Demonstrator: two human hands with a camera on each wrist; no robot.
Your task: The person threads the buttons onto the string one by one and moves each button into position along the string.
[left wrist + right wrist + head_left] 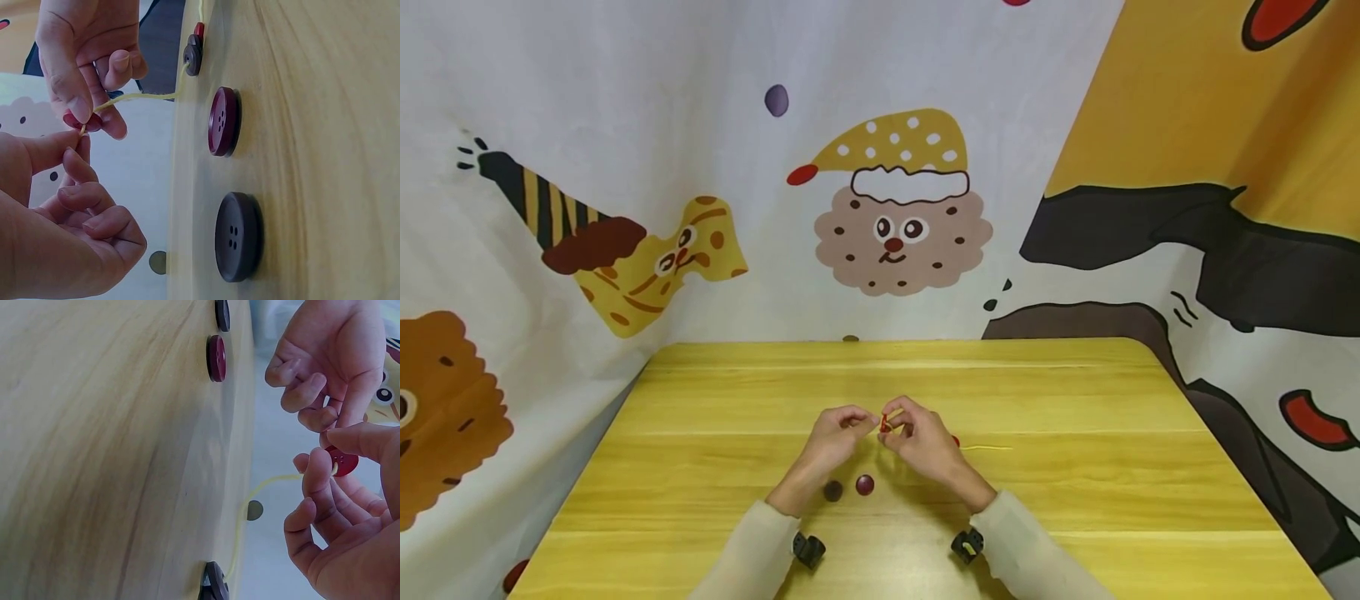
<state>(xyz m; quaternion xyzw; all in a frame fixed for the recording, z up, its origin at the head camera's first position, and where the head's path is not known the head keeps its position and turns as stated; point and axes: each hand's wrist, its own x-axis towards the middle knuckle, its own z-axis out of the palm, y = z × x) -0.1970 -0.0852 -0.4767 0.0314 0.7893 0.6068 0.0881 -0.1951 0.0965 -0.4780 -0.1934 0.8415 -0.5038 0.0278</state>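
1. My left hand point(833, 433), just left of centre frame, pinches the tip of the thin yellow cord point(134, 97).
2. My right hand point(917, 435) pinches a small round red plastic button point(342, 461), held on edge above the yellow wooden worktop point(1075, 483).
3. I judge it best to keep the tip stiff and aimed squarely at a hole.
4. The cord's long axis trails rightward, toward buttons already strung.

Wooden table point(1075, 500) bears maroon button point(865, 484), dark button point(832, 491).
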